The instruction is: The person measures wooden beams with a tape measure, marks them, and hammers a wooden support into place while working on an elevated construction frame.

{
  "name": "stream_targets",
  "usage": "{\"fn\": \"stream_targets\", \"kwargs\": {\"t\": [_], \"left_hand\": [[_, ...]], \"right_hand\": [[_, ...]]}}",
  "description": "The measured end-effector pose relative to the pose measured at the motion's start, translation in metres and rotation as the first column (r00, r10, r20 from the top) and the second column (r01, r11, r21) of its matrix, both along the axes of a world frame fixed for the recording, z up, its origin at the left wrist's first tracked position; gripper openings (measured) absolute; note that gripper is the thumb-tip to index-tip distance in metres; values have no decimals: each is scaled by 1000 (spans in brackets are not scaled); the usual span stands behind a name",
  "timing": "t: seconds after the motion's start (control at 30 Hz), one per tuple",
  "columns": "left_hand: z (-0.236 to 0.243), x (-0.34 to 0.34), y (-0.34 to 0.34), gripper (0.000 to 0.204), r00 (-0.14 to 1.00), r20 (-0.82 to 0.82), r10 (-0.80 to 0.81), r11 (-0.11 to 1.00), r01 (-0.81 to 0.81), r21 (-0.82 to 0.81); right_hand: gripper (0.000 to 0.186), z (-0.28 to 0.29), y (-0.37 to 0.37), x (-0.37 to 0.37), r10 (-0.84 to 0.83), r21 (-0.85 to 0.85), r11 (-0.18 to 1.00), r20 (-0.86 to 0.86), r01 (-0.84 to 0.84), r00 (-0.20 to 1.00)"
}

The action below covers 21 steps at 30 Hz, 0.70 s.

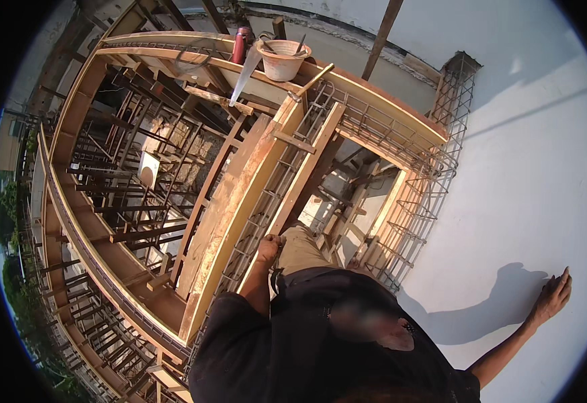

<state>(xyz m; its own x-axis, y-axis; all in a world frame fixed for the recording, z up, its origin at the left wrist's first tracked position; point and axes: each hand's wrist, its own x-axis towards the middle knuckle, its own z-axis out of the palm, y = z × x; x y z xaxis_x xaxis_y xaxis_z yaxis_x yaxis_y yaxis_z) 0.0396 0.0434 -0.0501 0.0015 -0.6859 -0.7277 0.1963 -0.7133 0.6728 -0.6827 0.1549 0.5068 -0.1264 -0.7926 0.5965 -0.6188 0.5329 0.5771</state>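
Note:
My left hand (270, 247) is closed beside my left thigh, at the edge of a long wooden formwork board (311, 166). What its fingers hold, if anything, is hidden. Stretched out to the right, my right hand (554, 293) lies against the white wall (508, 201) with its fingers extended and nothing in it. A steel rebar cage (266, 208) runs in the formwork channel left of the board. Farther off, a yellow-handled tool (317, 82), probably a hammer, rests across the formwork.
An orange-white bucket (284, 62) with tools inside stands on the far formwork beside a red flask (241, 44) and a clear plastic bag (245, 75). Below are deep openings with several props (132, 208). Bare rebar (434, 178) sticks out along the wall.

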Motion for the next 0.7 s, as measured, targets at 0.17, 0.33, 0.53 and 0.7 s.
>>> {"fn": "stream_targets", "kwargs": {"t": [0.17, 0.33, 0.53, 0.7], "left_hand": [[-34, 61, -43, 9, 667, 594, -450, 741, 650, -169], [-22, 16, -116, 19, 869, -426, -252, 953, 299, 44], [51, -9, -209, 28, 942, 37, -334, 938, 336, -89], [107, -73, -251, 24, 902, 123, -415, 904, 424, -55]], "right_hand": [[56, -30, 12, -20, -231, 105, 965, -106, 242, 967], [57, -7, 9, -6, -342, 129, 920, -196, 370, 919], [60, -19, 15, -9, -353, 108, 922, -165, 373, 921], [72, -18, 18, -8, -416, 97, 901, -83, 423, 906]]}}
